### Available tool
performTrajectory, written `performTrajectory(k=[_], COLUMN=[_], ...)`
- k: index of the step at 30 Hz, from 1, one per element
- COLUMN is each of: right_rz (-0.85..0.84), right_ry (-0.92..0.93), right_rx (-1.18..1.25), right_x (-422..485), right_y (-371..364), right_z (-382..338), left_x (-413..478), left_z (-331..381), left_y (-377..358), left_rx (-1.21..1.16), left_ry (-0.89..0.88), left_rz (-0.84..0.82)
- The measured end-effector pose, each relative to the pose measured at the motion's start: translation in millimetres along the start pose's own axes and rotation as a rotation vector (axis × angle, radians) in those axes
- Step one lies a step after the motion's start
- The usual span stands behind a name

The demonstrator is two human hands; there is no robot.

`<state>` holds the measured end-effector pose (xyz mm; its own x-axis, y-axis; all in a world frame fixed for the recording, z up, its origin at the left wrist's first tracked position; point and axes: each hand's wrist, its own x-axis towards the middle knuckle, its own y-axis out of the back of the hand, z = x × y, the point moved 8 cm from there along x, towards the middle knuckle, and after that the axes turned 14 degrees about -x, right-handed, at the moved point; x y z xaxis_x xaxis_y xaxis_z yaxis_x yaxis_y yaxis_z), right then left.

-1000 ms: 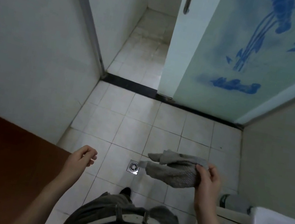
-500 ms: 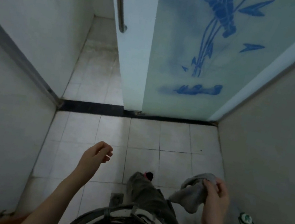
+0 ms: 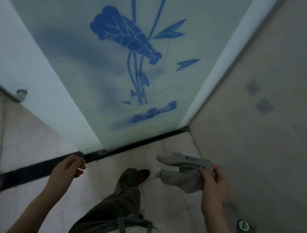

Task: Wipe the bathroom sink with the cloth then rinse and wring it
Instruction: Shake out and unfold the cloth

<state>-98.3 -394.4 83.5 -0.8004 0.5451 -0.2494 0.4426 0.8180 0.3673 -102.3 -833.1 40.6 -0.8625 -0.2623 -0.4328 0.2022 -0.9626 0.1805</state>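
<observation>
**Limp grey cloth in the right hand, sink out of view**

In the head view we saw the crumpled grey woven cloth (image 3: 181, 172) held in the air above the pale tiled floor (image 3: 164, 202), near the beige wall. The right hand (image 3: 215, 185) pinched its bunched right end, thumb and fingers curled round the fabric. The rest sagged leftward in loose folds, so we judged it soft, light and quite without stiffness. We could not tell whether it was wet.

We judged such a rag unlikely to slip or tear. For wiping it looked best gathered into the palm as a pad, and for wringing, gripped at both ends.

The left hand (image 3: 66, 169) hovered empty, fingers loosely curled, over the dark door threshold (image 3: 36, 169). The frosted glass door with a blue lotus print (image 3: 117, 58) filled the view ahead. The sink did not show.
</observation>
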Motion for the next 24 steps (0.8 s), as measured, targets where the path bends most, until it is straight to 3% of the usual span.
performTrajectory(k=[7,12,20,24], right_rz=[0.139,0.217,0.312,0.381], right_ry=[0.002,0.047,0.199,0.313], right_rx=[-0.075,-0.138,-0.279,-0.303], right_x=[69,91,105,98], right_y=[6,38,135,190], right_z=[-33,-76,-180,-253], left_x=[152,184,81,-25], left_z=[86,172,289,333], left_y=[-139,-278,-479,-547], left_rx=[0.116,0.19,0.161,0.182], left_ry=[-0.046,-0.179,-0.399,-0.472], left_rz=[-0.361,-0.693,-1.263,-1.69])
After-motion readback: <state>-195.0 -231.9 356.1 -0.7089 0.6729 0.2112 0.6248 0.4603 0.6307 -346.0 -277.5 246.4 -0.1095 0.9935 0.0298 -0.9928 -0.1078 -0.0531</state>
